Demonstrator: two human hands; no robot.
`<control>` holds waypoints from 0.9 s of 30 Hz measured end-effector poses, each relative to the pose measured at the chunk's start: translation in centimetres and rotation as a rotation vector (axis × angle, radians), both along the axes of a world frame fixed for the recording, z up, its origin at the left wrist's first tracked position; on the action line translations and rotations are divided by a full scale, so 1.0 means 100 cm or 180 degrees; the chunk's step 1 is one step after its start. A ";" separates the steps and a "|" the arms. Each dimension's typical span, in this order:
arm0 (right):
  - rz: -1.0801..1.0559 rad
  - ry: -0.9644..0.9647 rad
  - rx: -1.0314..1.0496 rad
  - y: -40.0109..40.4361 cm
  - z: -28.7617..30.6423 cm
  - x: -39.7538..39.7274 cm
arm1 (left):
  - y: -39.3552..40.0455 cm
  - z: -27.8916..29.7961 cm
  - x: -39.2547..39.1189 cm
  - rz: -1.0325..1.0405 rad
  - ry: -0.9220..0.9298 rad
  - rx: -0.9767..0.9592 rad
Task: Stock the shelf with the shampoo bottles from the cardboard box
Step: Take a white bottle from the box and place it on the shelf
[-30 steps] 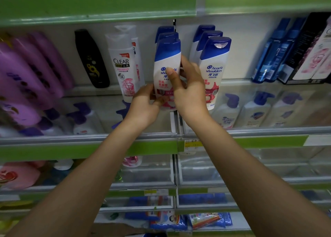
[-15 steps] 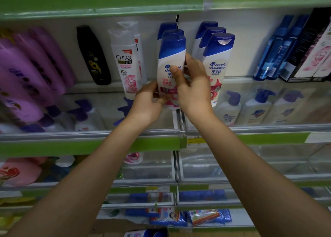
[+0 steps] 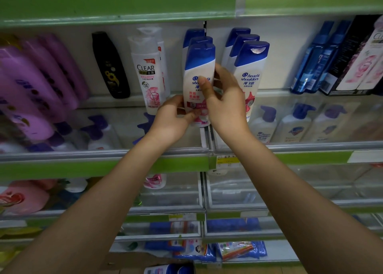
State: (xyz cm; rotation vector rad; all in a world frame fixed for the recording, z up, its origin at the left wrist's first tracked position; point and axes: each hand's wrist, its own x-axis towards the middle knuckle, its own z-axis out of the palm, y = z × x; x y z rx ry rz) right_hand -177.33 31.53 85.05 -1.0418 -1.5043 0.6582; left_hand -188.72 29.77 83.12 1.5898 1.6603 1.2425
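A white shampoo bottle with a blue cap [image 3: 199,70] stands upright at the front of a row on the shelf [image 3: 103,156]. My left hand [image 3: 173,118] grips its lower left side. My right hand [image 3: 222,99] wraps its right side, thumb across the label. Two more blue-capped bottles stand behind it. Another row of like bottles [image 3: 250,66] stands just to the right. At the bottom edge, more blue-capped bottles [image 3: 170,269] lie in what looks like the cardboard box, mostly out of view.
A white Clear bottle [image 3: 148,75] and a black bottle [image 3: 110,66] stand to the left, purple bottles [image 3: 31,83] further left. Blue bottles [image 3: 317,58] and dark boxes stand at right. Clear plastic dividers front each shelf; lower shelves hold pump bottles and packets.
The held bottle and both hands sit slightly higher and further right in view than a second ago; the grip is the same. The box's bottles have come into view below.
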 end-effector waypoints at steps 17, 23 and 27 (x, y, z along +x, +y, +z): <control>-0.0362 0.0301 -0.0332 -0.086 -0.012 -0.002 | -0.104 0.003 -0.027 0.0261 -0.0547 0.0250; -0.0537 0.0558 -0.0426 -0.154 -0.040 -0.036 | -0.169 -0.021 -0.059 0.0103 -0.0730 0.0167; -0.0577 0.0516 -0.0688 -0.199 -0.072 -0.069 | -0.208 -0.049 -0.090 -0.0096 -0.0739 -0.0058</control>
